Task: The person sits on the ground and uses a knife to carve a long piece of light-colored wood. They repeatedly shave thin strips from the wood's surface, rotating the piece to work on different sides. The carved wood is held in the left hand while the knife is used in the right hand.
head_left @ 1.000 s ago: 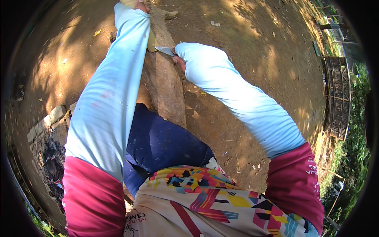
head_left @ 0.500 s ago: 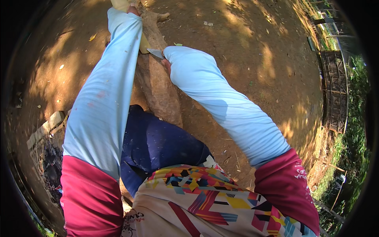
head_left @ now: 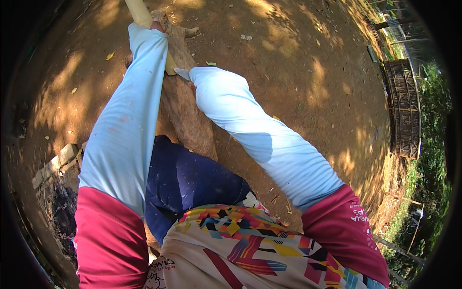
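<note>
A pale yellow wooden pole (head_left: 138, 12) slants across the upper left, its near end resting on or just over a log (head_left: 190, 118). My left hand (head_left: 157, 26) is closed around the pole, though the sleeve covers most of it. Beside the pole's near end, a short grey knife blade (head_left: 182, 73) points left, its tip close to the wood. My right hand (head_left: 193, 87) appears closed on the knife; its handle and most of the fingers are hidden behind the pale blue sleeve.
The log runs away from my dark blue trouser leg (head_left: 192, 173) over brown earth with scattered leaves. Cut timber pieces (head_left: 57, 164) lie at left. On the right stand a woven slatted fence panel (head_left: 405, 108) and green plants (head_left: 433, 144).
In the picture, my right hand and the knife have shifted slightly left and down. More of the pole shows above my left hand, which still holds it.
</note>
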Motion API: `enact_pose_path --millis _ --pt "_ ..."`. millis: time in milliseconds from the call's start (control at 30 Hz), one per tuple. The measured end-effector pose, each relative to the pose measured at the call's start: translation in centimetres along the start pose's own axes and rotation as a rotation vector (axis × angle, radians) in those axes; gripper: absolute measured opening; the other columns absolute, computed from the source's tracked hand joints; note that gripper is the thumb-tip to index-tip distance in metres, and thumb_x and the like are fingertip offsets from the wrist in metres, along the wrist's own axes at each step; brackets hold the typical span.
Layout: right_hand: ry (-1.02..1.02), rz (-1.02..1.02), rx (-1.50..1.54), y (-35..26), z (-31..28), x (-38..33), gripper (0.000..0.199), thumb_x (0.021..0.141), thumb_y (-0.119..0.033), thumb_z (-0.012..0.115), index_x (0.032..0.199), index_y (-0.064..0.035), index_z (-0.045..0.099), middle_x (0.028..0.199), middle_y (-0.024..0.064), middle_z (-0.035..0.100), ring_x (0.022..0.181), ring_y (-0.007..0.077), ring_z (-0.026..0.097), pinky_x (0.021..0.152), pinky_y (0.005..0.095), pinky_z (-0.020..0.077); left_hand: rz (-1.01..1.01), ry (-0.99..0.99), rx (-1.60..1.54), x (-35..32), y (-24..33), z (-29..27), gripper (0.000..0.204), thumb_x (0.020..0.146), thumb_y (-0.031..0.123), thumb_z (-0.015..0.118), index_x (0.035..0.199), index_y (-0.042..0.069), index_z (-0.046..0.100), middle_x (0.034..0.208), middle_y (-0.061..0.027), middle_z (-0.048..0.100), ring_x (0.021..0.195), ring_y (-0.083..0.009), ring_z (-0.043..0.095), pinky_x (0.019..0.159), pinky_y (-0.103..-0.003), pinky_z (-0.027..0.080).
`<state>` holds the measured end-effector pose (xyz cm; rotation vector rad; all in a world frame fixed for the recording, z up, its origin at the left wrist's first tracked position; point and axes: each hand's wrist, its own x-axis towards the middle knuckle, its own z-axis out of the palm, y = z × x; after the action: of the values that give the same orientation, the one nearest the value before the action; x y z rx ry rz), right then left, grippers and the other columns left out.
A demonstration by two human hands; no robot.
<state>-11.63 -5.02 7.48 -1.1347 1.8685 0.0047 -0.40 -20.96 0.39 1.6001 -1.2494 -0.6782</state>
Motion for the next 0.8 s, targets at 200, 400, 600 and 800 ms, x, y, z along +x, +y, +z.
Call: enact_pose_path --millis 200,400,600,800 --pt "0.098 -0.166 -0.219 1.4 -0.3 0.0 0.034 0.095 -0.036 0.056 0.093 -0.0032 0.063 0.078 0.0126 0.064 0.072 0.0224 0.064 0.068 0.0376 0.0506 0.069 0.013 -0.136 -1.0 0.8 0.3 0.029 0.090 0.025 0.063 0.094 -0.002 0.050 0.064 -0.0076 0.063 0.050 -0.0165 0.060 0.047 -0.032 0.048" --pt "0.448 -0.547 -0.324 4.6 -1.3 -3.3 0.028 0.094 -0.030 0.063 0.096 -0.0026 0.062 0.079 0.0122 0.064 0.074 0.0206 0.065 0.068 0.0370 0.0505 0.043 -0.068 -0.423 -0.8 -0.6 0.1 0.030 0.094 0.026 0.062 0.094 0.000 0.047 0.062 -0.0058 0.060 0.046 -0.0134 0.055 0.041 -0.029 0.045" --pt "0.348 -0.298 0.228 3.6 1.2 -0.5 0.043 0.083 -0.035 0.075 0.102 -0.0004 0.059 0.088 0.0152 0.064 0.080 0.0261 0.063 0.076 0.0379 0.0491 -0.061 -0.082 -0.640 -2.3 1.3 -1.8 0.029 0.096 0.025 0.061 0.099 0.002 0.043 0.065 -0.0062 0.056 0.045 -0.0135 0.051 0.039 -0.029 0.044" --pt "0.535 -0.697 0.319 2.6 6.1 -0.4 0.041 0.078 -0.029 0.082 0.101 -0.0016 0.063 0.087 0.0094 0.061 0.078 0.0175 0.056 0.073 0.0318 0.0477 -0.219 0.005 -0.853 -5.8 1.2 -7.4 0.033 0.098 0.025 0.057 0.105 0.004 0.032 0.065 -0.0056 0.053 0.046 -0.0128 0.050 0.040 -0.028 0.043"
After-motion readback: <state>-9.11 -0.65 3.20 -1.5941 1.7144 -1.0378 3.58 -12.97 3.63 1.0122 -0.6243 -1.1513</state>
